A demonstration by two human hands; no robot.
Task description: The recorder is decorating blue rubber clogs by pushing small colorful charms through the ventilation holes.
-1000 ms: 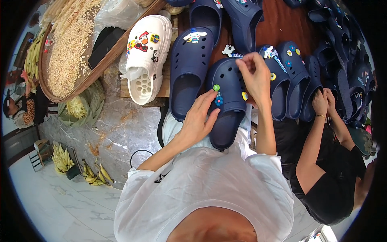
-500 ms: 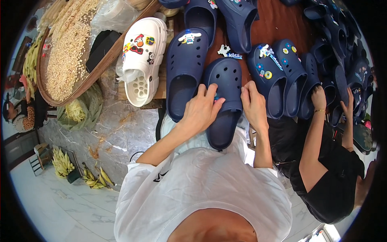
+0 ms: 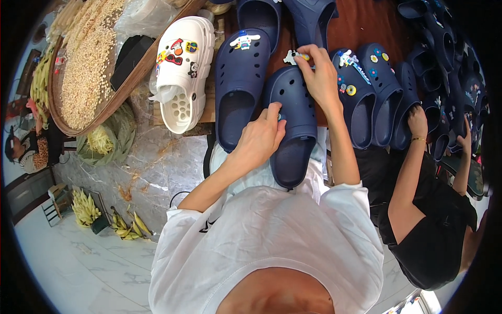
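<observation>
Your right hand (image 3: 320,76): thumb and forefinger pinched on a small yellow charm (image 3: 305,56), above the toe. Your left hand (image 3: 261,133): thumb and fingertips on the upper, beside a small round charm (image 3: 279,116); can't tell if they grip it. That navy clog (image 3: 293,89) sits at the near edge of the brown table (image 3: 361,26), heel over your lap: matte, holed upper, rounded toe. Toe points away from you, open heel toward you, long axis nearly straight up the view. White charm (image 3: 289,57) just past the toe. Lettering: blue-and-white strip charm (image 3: 362,74) on the neighbouring clog (image 3: 361,112), right.
</observation>
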